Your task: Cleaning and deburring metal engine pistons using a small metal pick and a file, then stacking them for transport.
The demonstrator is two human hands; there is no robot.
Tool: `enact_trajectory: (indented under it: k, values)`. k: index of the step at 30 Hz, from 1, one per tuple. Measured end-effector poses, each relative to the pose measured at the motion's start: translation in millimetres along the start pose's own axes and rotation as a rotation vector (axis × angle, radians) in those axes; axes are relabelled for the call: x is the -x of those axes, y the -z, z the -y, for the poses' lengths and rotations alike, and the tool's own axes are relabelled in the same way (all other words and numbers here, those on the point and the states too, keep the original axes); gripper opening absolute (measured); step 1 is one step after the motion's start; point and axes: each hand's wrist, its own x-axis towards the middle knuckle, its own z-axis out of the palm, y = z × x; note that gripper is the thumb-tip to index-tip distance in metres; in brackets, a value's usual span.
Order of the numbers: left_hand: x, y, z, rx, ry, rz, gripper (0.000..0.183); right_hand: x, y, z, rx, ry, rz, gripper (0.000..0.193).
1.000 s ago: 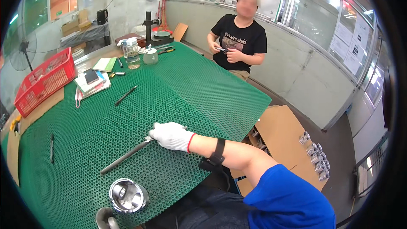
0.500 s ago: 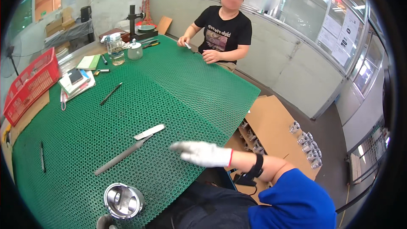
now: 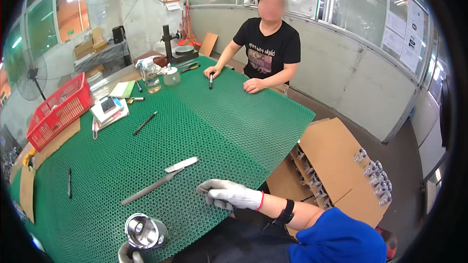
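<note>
A shiny metal piston (image 3: 146, 232) is on the green mat near its front edge, with its hollow side facing up. My left hand (image 3: 128, 253), in a grey-white glove, grips the piston's near side; most of this hand is cut off by the lower edge. My right hand (image 3: 228, 195), gloved in white, is over the mat right of the piston, fingers curled together. A small dark tip shows at its fingertips, too small to name. Left of that hand lie a long grey file (image 3: 153, 185) and a white flat strip-like piece (image 3: 182, 164).
Across the green-matted table (image 3: 195, 139), a person in a black shirt holds a dark marker (image 3: 211, 82). Pens, notebooks (image 3: 109, 109), a glass jar (image 3: 151, 80) and a red basket (image 3: 61, 112) stand leftward. Several pistons (image 3: 378, 175) sit on cardboard (image 3: 336, 158) at right.
My right hand's fingers have gone from stretched out to curled. The view has shifted, so the table appears lower and farther right. The person opposite now holds the marker upright on the mat.
</note>
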Motion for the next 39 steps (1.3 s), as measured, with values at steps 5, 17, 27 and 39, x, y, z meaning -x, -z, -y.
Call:
enact_trajectory:
  k: [5,17,27,39]
  values:
    - [-1.3,-11.7,-35.9,0.044,0.025,-0.071,0.039,0.7,5.4,0.3,-0.045,0.069,0.017,0.066]
    - [-16.6,-8.2,-74.4,-0.981,-0.666,0.357,0.036,-0.9,1.8,-17.7,-0.24,0.126,0.009,0.064]
    - [-73.0,-63.2,-62.0,-0.366,-0.51,0.144,0.014,-33.8,-30.5,23.0,0.423,0.354,0.137,0.041]
    - [-52.6,-54.8,-63.8,-0.289,-0.352,0.108,0.01,-48.7,-73.1,24.0,1.341,0.957,-0.01,0.031]
